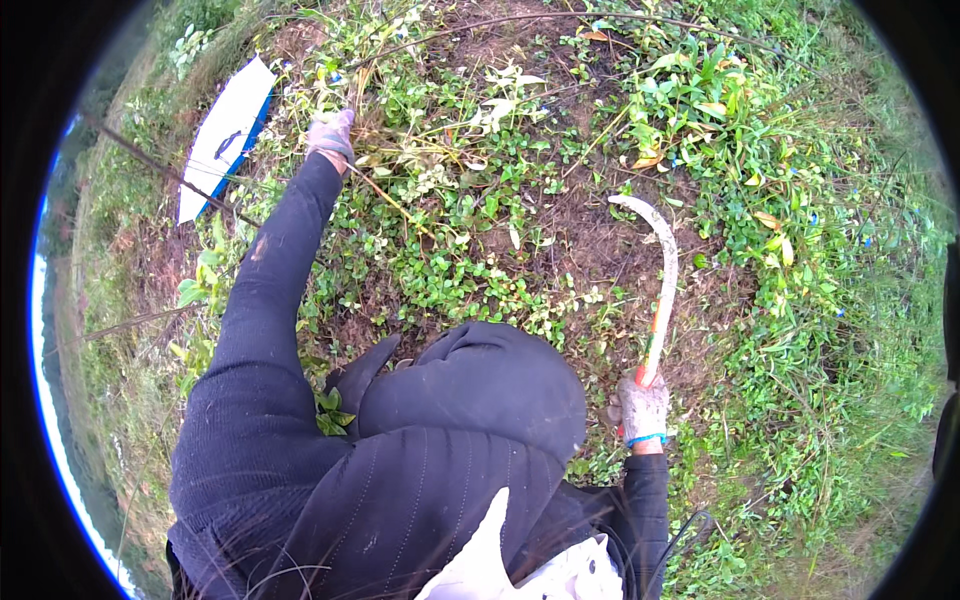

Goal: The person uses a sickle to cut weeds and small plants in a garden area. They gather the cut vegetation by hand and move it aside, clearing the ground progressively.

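Note:
In my right hand (643, 405), which wears a pale, soiled glove with a blue cuff, is the handle of a sickle (667, 259). Its curved blade points away from me and bends left over bare soil. My left hand (331, 135), in a stained glove, reaches far forward at the upper left. Its fingers are closed around a bunch of plant stems (361, 90), partly hidden by the hand. A yellowish stalk (394, 201) slants down to the right from beside that hand. Low leafy plants (465, 277) cover the ground between my hands.
A white panel with a blue edge (229, 142) lies left of my left hand. A thin bare stem (172, 174) crosses before it. Another long stem (555, 15) arches across the top. My bent knee (480, 382) is in front of me; denser greenery (810, 300) grows at right.

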A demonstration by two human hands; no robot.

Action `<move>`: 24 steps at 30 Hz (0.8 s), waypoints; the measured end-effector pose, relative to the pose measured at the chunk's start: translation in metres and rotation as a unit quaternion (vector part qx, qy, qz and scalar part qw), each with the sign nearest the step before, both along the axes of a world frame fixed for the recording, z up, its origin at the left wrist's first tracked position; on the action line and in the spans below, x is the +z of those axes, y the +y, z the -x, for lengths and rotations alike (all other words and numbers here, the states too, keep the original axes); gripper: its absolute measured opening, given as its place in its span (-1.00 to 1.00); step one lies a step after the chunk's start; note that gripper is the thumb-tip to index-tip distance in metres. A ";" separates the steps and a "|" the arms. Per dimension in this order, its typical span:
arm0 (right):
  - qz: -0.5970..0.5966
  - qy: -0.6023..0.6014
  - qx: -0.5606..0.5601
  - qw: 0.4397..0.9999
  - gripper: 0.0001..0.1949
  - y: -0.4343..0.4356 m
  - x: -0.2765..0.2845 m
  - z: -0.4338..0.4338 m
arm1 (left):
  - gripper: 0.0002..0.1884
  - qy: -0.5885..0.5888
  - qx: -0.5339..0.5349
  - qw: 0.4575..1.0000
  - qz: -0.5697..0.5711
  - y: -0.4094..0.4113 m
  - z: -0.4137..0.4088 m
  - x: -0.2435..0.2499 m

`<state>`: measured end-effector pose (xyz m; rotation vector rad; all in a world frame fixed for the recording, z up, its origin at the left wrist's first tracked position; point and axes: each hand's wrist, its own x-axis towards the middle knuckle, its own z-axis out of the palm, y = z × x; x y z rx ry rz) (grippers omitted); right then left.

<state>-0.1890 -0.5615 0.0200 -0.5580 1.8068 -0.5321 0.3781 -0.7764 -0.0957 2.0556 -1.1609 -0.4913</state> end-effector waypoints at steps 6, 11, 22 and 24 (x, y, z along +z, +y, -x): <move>-0.039 -0.012 -0.013 0.999 -0.85 -0.008 -0.008 -0.008 | -0.42 -0.293 -0.113 0.895 0.318 0.017 0.120 0.114; -0.032 -0.069 -0.012 0.997 -0.85 -0.010 -0.018 -0.009 | -0.14 -0.232 -0.613 0.748 0.107 0.051 0.289 0.108; -0.041 -0.002 -0.003 0.999 -0.83 0.008 -0.019 0.005 | 0.27 -0.206 -0.313 0.872 -0.314 -0.054 0.254 0.009; -0.023 0.045 0.043 0.998 -0.82 0.002 -0.014 0.003 | 0.23 -0.234 -0.292 0.877 -0.301 -0.049 0.239 0.008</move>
